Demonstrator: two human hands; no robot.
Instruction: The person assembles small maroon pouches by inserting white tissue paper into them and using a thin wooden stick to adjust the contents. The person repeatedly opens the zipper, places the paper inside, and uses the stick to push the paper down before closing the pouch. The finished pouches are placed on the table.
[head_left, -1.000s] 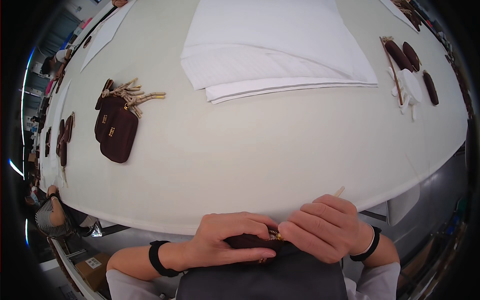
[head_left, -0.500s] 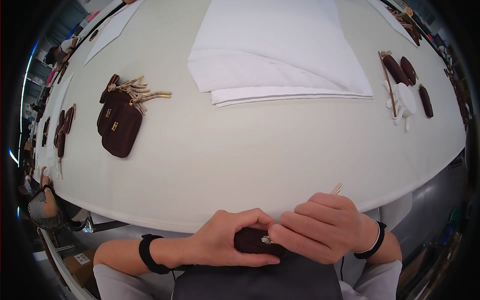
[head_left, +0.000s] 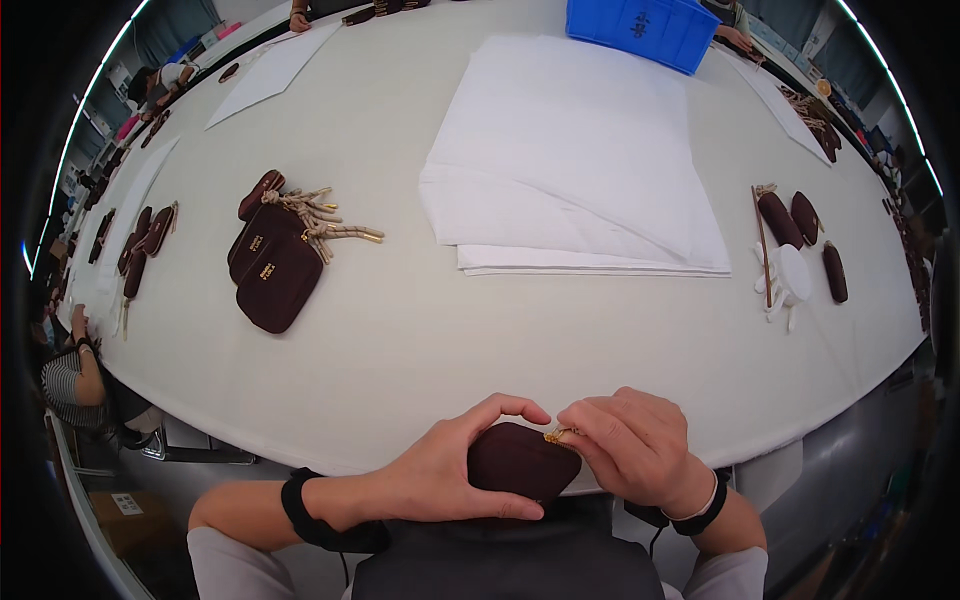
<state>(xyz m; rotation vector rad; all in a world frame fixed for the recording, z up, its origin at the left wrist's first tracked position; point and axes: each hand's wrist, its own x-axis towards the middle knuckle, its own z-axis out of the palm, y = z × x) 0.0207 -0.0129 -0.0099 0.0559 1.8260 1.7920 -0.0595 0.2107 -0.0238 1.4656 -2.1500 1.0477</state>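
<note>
At the table's near edge my left hand (head_left: pixel 425 470) curls round a small dark brown pouch (head_left: pixel 515 462), thumb below it and fingers above. My right hand (head_left: pixel 635 440) is closed in a pinch at the pouch's upper right corner, on a gold zipper pull (head_left: pixel 562 434) with a bit of beige cord. The rest of that cord is hidden by my right fingers. Further left on the table, several brown pouches (head_left: pixel 280 285) with gold marks overlap in a pile, their knotted beige cords (head_left: pixel 325 215) pointing right.
Folded white sheets (head_left: pixel 580 170) cover the middle of the table, with a blue crate (head_left: pixel 640 35) behind them. To the right lie small brown pouches (head_left: pixel 780 220), a thin brown stick (head_left: pixel 762 250) and a white round piece (head_left: pixel 792 275). Other people work along the edges.
The view has tilted up, bringing the blue crate in. The pouch is turned so more of its brown side shows, and my right hand has drawn to its corner, exposing the gold pull.
</note>
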